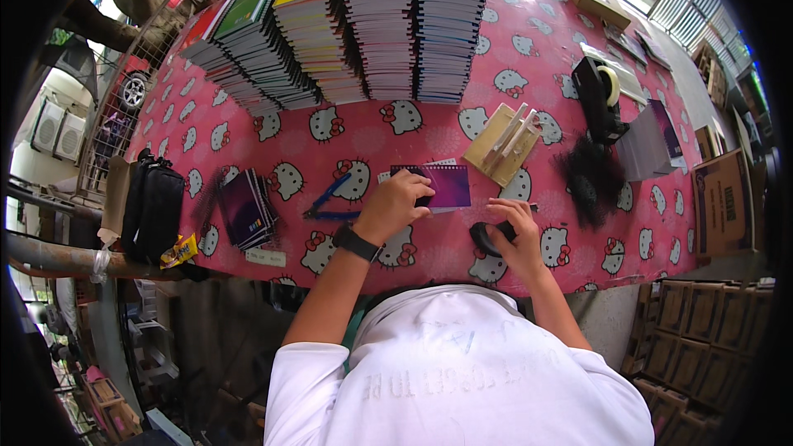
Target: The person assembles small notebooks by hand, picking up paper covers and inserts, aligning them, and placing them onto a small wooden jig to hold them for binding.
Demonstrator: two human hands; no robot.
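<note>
A small purple cover (pixel 451 185) with a row of punched holes along its far edge lies in front of me, over white sheets that stick out at its edges. My left hand (pixel 403 196) rests on its left part, fingers curled onto a dark patch or piece that I cannot make out. To the right, my right hand (pixel 514 235) curls its fingers over a rounded black object (pixel 486 239) on the table; its kind is unclear. A blue V-shaped hand tool (pixel 332 198) lies left of the cover. Farther left is a pile of purple notebooks (pixel 245 213).
Tall stacks of spiral notebooks (pixel 450 33) line the far side of the pink patterned table (pixel 380 144). Rightward are a wooden board (pixel 487 144) with white rods, a heap of black coils (pixel 588 182), a tape dispenser (pixel 596 103) and a carton (pixel 724 206). A black bag (pixel 153 206) stands left.
</note>
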